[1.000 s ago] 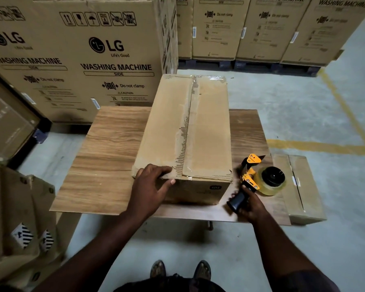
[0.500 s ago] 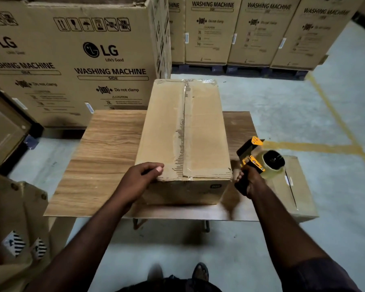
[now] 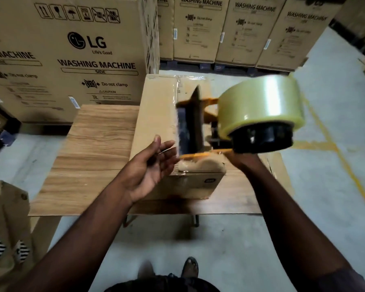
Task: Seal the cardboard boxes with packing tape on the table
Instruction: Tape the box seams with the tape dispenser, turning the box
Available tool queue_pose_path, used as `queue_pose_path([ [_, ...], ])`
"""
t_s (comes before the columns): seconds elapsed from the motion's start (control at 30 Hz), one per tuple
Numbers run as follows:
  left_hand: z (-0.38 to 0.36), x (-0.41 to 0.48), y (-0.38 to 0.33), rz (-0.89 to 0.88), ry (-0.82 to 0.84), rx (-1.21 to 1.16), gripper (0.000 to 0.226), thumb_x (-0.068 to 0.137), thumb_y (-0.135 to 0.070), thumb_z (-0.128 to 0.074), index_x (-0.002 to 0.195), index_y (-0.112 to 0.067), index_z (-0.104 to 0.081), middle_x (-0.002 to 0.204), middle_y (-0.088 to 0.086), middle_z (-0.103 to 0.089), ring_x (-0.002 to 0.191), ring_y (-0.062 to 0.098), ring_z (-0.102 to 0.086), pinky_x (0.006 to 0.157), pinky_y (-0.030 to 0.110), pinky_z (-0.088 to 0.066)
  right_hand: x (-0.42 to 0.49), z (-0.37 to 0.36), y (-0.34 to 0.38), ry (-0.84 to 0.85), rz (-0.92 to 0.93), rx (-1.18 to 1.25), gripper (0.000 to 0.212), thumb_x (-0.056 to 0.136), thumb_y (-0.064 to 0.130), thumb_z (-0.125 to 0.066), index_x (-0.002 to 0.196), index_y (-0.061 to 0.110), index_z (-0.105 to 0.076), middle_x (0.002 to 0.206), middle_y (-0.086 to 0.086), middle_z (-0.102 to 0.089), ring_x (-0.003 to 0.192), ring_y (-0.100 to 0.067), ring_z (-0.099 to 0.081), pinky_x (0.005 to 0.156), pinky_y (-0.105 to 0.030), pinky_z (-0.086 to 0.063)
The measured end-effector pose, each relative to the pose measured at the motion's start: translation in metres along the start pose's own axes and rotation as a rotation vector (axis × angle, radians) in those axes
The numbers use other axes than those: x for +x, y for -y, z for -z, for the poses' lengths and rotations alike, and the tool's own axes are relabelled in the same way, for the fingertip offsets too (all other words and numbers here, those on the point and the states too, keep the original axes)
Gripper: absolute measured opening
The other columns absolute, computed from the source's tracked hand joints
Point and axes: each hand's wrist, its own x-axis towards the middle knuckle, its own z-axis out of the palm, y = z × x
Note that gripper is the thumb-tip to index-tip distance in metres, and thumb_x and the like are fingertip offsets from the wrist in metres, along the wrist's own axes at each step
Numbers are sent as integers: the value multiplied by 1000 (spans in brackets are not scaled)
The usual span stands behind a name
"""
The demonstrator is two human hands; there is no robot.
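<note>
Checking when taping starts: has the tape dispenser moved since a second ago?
Yes. From low at the right of the cardboard box, the right hand has lifted the tape dispenser up and leftward, over the box top, nearer the camera.

A cardboard box (image 3: 156,114) is set lengthwise on the counter (image 3: 93,148) at mid-frame. The tape dispenser (image 3: 236,123) is held above its near end, right of centre, with the left hand (image 3: 150,173) just left of it. Cartons (image 3: 72,60) are stacked behind, across the upper frame.
</note>
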Motion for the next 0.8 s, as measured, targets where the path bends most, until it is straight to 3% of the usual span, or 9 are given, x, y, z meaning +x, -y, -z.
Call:
queue_pose_path([
  [0.1,4,-15,5,-9,87,-75,20,76,-26,-75,89,-11,-81,94,8,-76,82,17,-74,68,32,-62,-37,-12,27,75,-9,153,51,89,-21,-58,136,-24,-37,140,-38,-45,117,-23,-61,68,3,-39],
  [0.2,25,-24,12,-21,137,-115,50,51,-23,-99,95,-8,-80,97,11,-76,85,21,-75,70,33,-61,-58,-14,45,254,-40,287,61,80,-11,-70,133,-23,-40,100,-17,-58,79,-1,-58,51,-3,-42],
  [0.3,43,-29,21,5,131,-159,60,49,-20,-101,103,-7,-78,102,13,-75,89,22,-75,76,35,-62,-66,-21,41,260,99,308,36,44,1,-67,78,9,-69,47,15,-60,53,19,-56,58,-1,-43],
  [0.37,51,-32,27,34,102,-218,61,47,-16,-100,103,-4,-78,99,15,-76,86,23,-76,73,35,-62,-56,-30,25,282,128,251,36,55,-2,-78,69,24,-57,42,24,-57,49,21,-53,56,0,-41],
  [0.43,59,-33,32,91,84,-350,64,49,-18,-100,106,-2,-77,100,16,-76,85,25,-76,68,37,-63,-46,-34,23,209,175,218,32,88,-3,-61,72,18,-43,51,26,-61,57,26,-53,58,4,-38],
  [0.5,58,-37,33,120,73,-374,56,62,-30,-96,109,-7,-76,101,10,-76,85,22,-76,67,35,-63,-42,-43,20,229,245,185,10,81,17,-58,81,26,-51,69,24,-63,79,32,-51,70,8,-35],
  [0.57,52,-38,34,100,-6,-302,31,83,-33,-72,100,-9,-80,97,10,-77,79,19,-76,62,32,-62,-39,-50,2,245,261,88,16,71,27,-68,80,34,-57,68,18,-63,82,25,-56,73,2,-40],
  [0.7,44,-33,35,-4,-235,-69,30,101,-12,-45,99,-1,-73,87,13,-76,70,20,-73,58,26,-59,-25,-55,-16,156,289,-157,23,60,40,-71,79,28,-68,65,-3,-68,69,-25,-70,59,-47,-56],
  [0.8,56,-31,29,-91,-371,176,20,98,2,-49,107,8,-66,77,10,-74,64,19,-70,54,23,-56,-22,-60,-16,181,270,-233,24,59,48,-71,70,26,-71,61,9,-67,60,-7,-64,54,-41,-53],
])
